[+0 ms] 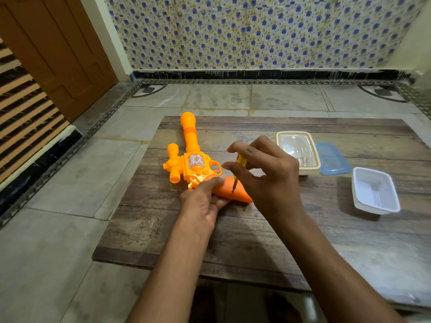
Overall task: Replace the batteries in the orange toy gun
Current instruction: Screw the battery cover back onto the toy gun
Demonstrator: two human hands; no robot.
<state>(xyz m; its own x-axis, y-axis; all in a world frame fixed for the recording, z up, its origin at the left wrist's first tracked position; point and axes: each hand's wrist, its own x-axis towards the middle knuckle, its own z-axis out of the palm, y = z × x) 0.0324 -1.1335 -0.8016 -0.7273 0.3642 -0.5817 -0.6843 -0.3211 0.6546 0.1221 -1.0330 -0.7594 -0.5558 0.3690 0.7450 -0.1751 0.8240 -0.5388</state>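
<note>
While my left hand (205, 197) clamped the toy gun (193, 164) by its grip at the table's (256, 241) nine o'clock, my right hand (263, 173) pinched the screwdriver (240, 166); light, slick plastic, I judged.

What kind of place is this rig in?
Probably a room in a home, with work done at floor level: a wooden board lies on a stone-tiled floor, beside a floral-tiled wall and a brown wooden door.
</note>
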